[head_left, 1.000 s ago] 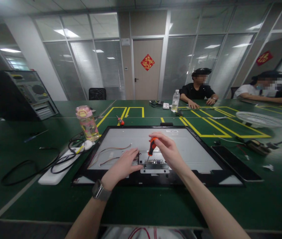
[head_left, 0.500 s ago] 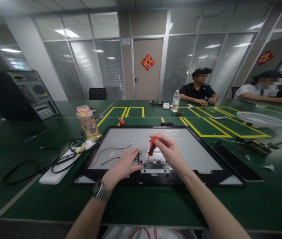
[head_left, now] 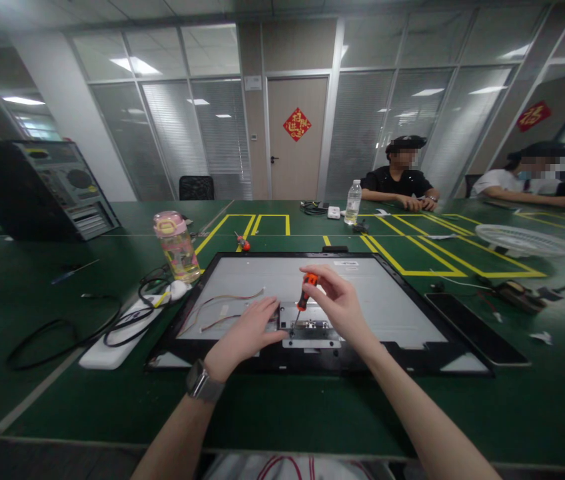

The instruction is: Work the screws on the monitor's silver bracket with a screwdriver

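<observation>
A flat display panel (head_left: 387, 307) with a black frame lies face down on the green table, its grey back up. Near its front edge sits a metal bracket (head_left: 312, 344) with a row of connectors (head_left: 310, 325). My right hand (head_left: 340, 300) grips an orange and black screwdriver (head_left: 307, 293), tilted, its tip down at the bracket's left part. Whether the tip sits in a screw is too small to tell. My left hand (head_left: 250, 330) lies with fingers stretched out against the bracket's left side. Thin wires (head_left: 227, 298) run over the panel left of it.
Left of the panel are a white power strip (head_left: 107, 353), black cables and a pink-lidded bottle (head_left: 176, 247). A black slab-like panel (head_left: 477, 330) lies to the right. Beyond stand a water bottle (head_left: 353, 202) and a computer case (head_left: 37, 190). Two people sit across the table.
My right hand's fingers have shifted slightly on the screwdriver handle, which stays at the same spot. My left hand has kept its place.
</observation>
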Motion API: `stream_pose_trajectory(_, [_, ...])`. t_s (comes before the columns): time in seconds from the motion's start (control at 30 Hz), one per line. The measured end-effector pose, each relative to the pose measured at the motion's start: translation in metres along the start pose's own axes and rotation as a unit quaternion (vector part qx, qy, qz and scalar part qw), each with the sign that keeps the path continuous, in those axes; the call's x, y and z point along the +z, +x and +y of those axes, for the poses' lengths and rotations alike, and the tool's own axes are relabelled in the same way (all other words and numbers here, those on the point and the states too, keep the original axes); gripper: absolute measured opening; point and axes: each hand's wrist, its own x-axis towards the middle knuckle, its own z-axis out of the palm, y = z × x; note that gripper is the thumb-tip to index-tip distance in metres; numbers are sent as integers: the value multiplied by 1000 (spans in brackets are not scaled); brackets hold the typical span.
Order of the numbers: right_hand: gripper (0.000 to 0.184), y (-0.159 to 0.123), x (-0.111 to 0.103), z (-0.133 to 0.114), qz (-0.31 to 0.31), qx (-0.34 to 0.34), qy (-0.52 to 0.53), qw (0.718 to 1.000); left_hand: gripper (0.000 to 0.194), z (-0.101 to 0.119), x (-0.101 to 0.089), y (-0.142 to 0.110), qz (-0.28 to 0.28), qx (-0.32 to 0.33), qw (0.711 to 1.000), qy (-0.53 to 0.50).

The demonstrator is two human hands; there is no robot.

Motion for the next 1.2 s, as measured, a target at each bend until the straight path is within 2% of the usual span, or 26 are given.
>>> stream_pose_trajectory(0.17, [30, -3, 2, -1, -12, 2, 2, 1000, 64, -6, 4, 1, 15, 8, 1000, -5])
stream_pose_trajectory(0.37, [27, -2, 3, 3, 61, -32, -71, 995, 65, -8, 6, 2, 13, 13, 1000, -5])
stream_pose_trajectory(0.57, [33, -3, 1, 0, -11, -4, 14, 1000, 65, -8, 7, 1, 21, 15, 1000, -7])
stream_pose_trajectory(0.63, [32, -3, 2, 1, -5, -3, 9, 1000, 64, -9, 8, 1, 23, 16, 1000, -7])
stream_pose_trajectory(0.8, [22, -3, 2, 4, 39, -51, -71, 995, 65, -12, 9, 2, 25, 19, 1000, 0])
stream_pose_trajectory(1.0, [32, -4, 2, 2, -14, -23, -21, 999, 67, -13, 11, 3, 23, 24, 999, 3])
stream_pose_trajectory(1.2, [28, -4, 3, 2, 11, -49, -89, 995, 67, -10, 9, 1, 24, 15, 1000, -6])
